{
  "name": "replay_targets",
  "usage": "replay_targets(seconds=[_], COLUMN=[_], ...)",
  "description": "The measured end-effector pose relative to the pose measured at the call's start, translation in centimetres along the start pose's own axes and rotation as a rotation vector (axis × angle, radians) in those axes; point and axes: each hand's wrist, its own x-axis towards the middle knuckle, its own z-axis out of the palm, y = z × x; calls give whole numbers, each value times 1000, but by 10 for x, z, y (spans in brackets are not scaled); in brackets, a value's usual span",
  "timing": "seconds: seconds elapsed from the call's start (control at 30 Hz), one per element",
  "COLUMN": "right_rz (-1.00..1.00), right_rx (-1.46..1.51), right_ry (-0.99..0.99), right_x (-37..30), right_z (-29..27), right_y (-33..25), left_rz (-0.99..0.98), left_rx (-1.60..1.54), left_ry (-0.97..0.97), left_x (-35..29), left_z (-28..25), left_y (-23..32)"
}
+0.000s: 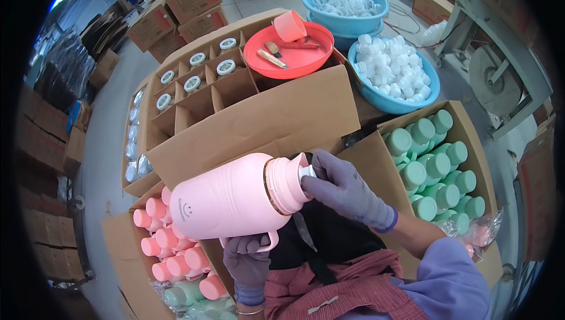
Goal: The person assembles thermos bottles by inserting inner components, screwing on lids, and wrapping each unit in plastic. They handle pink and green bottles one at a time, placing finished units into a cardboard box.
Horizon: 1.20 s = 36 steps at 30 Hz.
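Observation:
A pink vacuum jug [220,196] with a smiley face lies tilted across my front, its mouth toward the right. My left hand [247,264], in a grey glove, is closed round its handle from below. At the jug's mouth sits a white stopper [306,171]. The gloved fingers of my right hand [348,189] are closed on that stopper; their tips are partly hidden. Below and left of the jug stands an open carton of pink tops [166,239]. On the right another carton holds several mint-green jugs [436,167].
Ahead is a divided carton [253,123] with several silver-mouthed liners [192,84]. A red basin [306,64] with brushes and a pink cup rests on it. Blue basins hold white stoppers [391,67] and clear rings [346,3]. A metal machine stand [500,67] is at far right.

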Motion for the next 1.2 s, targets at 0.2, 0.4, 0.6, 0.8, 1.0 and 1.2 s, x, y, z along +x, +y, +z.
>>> replay_targets(seconds=[0.2,0.4,0.6,0.8,1.0,1.2], right_rz=[-5,-21,-394,-790,-540,-141], right_rx=[-90,-500,-440,-1117,-502,315], right_ry=[-219,513,171,-414,-174,-33], right_x=[116,317,277,87,16,-5], right_z=[-28,-110,-71,-31,-16,48], right_y=[2,102,62,-6,51,92], left_rz=[185,251,297,154,228,194], left_rx=[-6,-78,-97,-182,138,249], left_ry=[27,36,49,-17,318,518], left_x=[6,39,27,-3,-22,-19], left_z=[-1,-4,-19,-13,-4,34], left_y=[24,21,30,43,16,-7])
